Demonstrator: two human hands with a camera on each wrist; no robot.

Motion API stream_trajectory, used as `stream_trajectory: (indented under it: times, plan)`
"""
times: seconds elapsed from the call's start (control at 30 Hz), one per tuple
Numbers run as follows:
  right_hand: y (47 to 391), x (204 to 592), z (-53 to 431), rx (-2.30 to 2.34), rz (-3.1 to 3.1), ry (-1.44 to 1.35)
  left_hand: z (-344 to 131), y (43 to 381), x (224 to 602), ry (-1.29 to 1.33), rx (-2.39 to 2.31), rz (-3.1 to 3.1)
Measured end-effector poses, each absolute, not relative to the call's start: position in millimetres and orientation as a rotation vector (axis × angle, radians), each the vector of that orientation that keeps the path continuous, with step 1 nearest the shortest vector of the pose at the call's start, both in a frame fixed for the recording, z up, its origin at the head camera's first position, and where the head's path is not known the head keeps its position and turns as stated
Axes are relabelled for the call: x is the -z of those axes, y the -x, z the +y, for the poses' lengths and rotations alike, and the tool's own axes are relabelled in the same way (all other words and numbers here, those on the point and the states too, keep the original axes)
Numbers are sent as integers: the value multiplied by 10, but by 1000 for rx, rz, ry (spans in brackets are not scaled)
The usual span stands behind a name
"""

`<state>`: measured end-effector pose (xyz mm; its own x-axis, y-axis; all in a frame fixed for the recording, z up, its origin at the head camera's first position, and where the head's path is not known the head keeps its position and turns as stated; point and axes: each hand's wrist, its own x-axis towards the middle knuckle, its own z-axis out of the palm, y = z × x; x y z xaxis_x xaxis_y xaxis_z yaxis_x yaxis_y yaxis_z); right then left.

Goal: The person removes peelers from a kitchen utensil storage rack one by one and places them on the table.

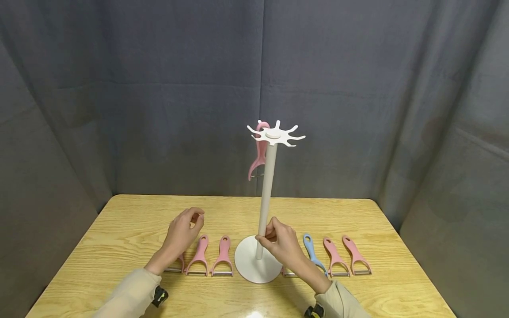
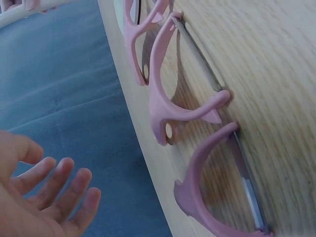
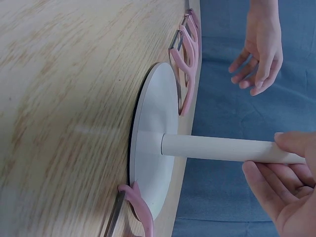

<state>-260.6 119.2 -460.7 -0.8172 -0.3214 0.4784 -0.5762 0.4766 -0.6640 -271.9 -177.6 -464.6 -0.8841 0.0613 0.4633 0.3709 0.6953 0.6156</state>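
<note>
My right hand grips the lower pole of a white hanging stand between thumb and fingers, a hold also plain in the right wrist view. One pink peeler hangs by its handle hole from a hook at the back left of the stand's top. My left hand, fingers loosely curled around nothing, hovers over the pink peelers left of the base. Its forearm side partly covers the outermost pink peeler; two more, a pink peeler and another pink peeler, lie in full view.
Right of the round base lie a blue peeler, two pink peelers and one pink peeler mostly behind my right forearm. Several white hooks spread from the stand's top. A grey curtain surrounds the wooden table.
</note>
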Motion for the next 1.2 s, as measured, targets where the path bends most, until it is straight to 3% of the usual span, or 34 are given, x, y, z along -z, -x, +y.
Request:
stream_trajectory:
  times: [1.2]
  plan:
    - [2597, 4606, 1196, -1263, -2461, -759, -1544, 2828, 4371, 440, 1161, -2357]
